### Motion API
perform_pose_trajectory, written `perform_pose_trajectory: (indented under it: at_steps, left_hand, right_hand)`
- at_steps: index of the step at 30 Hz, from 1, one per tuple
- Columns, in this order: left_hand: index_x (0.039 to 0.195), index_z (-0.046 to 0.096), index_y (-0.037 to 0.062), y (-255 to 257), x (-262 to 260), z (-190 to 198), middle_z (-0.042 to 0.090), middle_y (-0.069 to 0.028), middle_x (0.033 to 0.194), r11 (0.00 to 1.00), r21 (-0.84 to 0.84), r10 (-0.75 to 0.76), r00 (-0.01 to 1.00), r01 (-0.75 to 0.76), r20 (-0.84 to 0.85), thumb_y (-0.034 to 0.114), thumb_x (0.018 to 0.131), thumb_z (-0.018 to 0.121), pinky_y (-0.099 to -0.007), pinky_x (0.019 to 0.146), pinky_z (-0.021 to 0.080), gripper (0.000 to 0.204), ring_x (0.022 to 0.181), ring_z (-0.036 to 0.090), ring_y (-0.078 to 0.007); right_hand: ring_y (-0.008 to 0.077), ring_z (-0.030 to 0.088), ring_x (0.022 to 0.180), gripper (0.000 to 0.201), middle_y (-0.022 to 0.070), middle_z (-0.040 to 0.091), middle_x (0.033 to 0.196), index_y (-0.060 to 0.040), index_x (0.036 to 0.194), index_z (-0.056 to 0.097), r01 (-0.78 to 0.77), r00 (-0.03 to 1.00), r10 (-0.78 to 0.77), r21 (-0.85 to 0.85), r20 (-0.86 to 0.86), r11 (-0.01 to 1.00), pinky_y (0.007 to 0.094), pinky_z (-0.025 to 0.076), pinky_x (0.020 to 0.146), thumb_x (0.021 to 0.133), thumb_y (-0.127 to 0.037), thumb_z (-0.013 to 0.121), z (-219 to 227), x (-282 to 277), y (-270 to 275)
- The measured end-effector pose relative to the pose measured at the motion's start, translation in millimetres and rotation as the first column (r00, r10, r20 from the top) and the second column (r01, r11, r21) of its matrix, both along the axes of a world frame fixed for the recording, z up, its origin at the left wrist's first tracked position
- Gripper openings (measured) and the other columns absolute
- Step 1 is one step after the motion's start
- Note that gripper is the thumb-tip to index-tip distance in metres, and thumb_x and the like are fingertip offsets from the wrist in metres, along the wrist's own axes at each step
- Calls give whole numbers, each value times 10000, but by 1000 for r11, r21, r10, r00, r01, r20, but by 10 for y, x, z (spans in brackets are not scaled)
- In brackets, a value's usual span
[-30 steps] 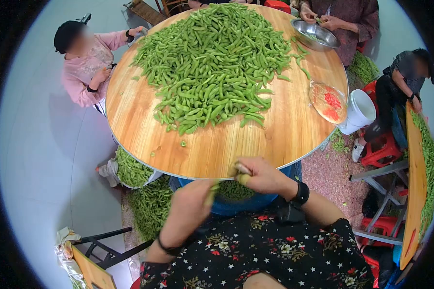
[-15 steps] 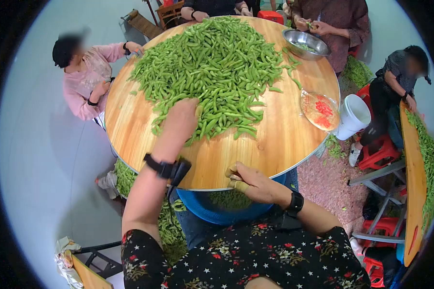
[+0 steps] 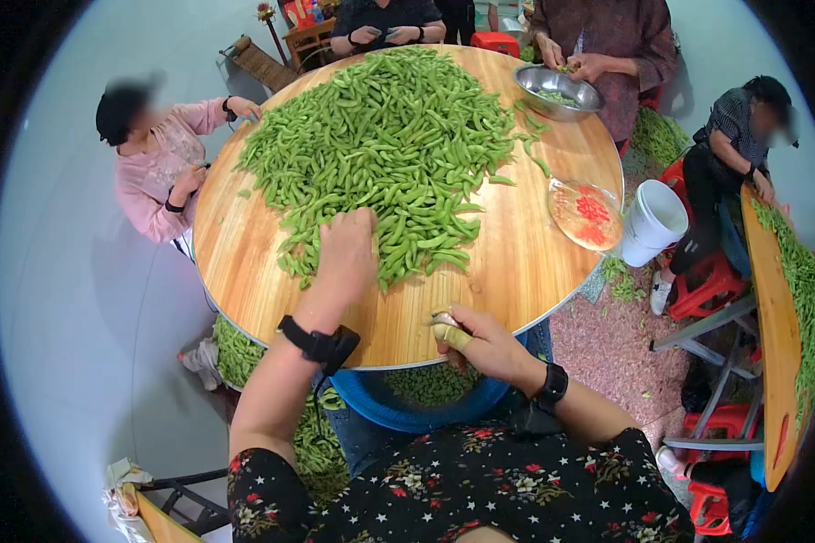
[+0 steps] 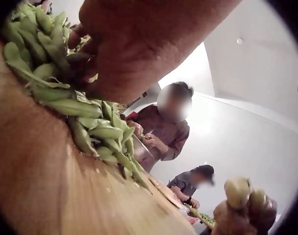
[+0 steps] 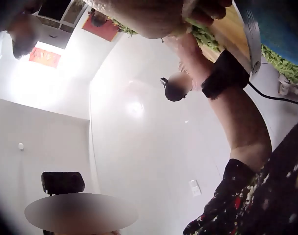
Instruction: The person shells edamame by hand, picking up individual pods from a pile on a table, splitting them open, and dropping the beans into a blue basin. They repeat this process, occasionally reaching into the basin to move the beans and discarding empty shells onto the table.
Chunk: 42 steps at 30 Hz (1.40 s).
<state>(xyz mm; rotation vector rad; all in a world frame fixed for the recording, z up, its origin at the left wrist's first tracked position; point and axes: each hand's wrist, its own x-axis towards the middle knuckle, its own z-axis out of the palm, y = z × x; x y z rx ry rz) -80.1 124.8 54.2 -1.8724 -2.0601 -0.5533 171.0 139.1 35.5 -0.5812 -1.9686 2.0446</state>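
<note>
Green bean pods (image 3: 380, 145) lie heaped on a round wooden table (image 3: 507, 271). My left hand (image 3: 347, 253) is at the heap's near edge; in the left wrist view the hand (image 4: 134, 44) reaches down among the pods (image 4: 85, 122), its fingertips largely hidden. Over the table's near edge, my right hand (image 3: 484, 344) has its fingers bent round a small shiny thing (image 3: 445, 319), with a yellowish cover on the thumb. That hand (image 4: 246, 205) shows covered fingertips in the left wrist view. Only part of the right hand (image 5: 144, 14) shows in the right wrist view.
Below the near edge stands a blue tub (image 3: 398, 418) with small green pieces. A metal bowl (image 3: 561, 95), a plastic-wrapped round item (image 3: 584, 215) and a white bucket (image 3: 654, 222) are at the right. Several people sit around; another board (image 3: 774, 335) with greens is far right.
My left hand went from beside the right hand out to the heap, then shifted slightly along its near edge. My right hand stayed by the table edge, its fingers turning a little.
</note>
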Motion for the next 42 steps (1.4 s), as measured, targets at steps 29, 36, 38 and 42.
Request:
perform_pose_trajectory:
  at_steps: [29, 36, 38, 42]
  left_hand:
    - [1222, 559, 1, -698, 689, 57, 632, -208, 1121, 971, 163, -233, 573, 172, 786, 27, 897, 475, -336, 907, 464, 337, 1048, 624, -297]
    - [1284, 525, 36, -946, 804, 203, 660, -195, 986, 964, 115, -266, 877, 240, 400, -3, 866, 484, -353, 763, 504, 421, 886, 663, -283]
    - [1295, 520, 45, -1031, 941, 129, 641, -143, 874, 934, 257, -342, 836, 250, 430, 20, 888, 482, -334, 661, 481, 409, 755, 628, -239]
    - [1323, 502, 63, -1087, 983, -143, 482, 20, 649, 959, 225, -177, -256, 170, 950, 122, 966, 457, -236, 466, 334, 365, 516, 416, -86]
  right_hand:
    - [75, 471, 460, 134, 26, 547, 729, -49, 1091, 468, 125, 954, -178, -223, -240, 967, 218, 349, 396, 980, -108, 423, 171, -369, 20]
    - [61, 438, 457, 143, 9, 538, 712, -80, 1109, 471, 60, 969, -104, -195, -222, 979, 206, 328, 393, 978, -124, 435, 347, -228, -118]
    - [61, 428, 445, 155, 7, 536, 702, -89, 1121, 472, 8, 976, -64, -257, -209, 966, 204, 318, 379, 978, -138, 441, 409, -124, -211]
    - [66, 401, 403, 188, 6, 536, 676, -110, 1153, 476, -37, 987, -83, -696, -137, 717, 201, 288, 337, 982, -183, 446, 265, -137, -220]
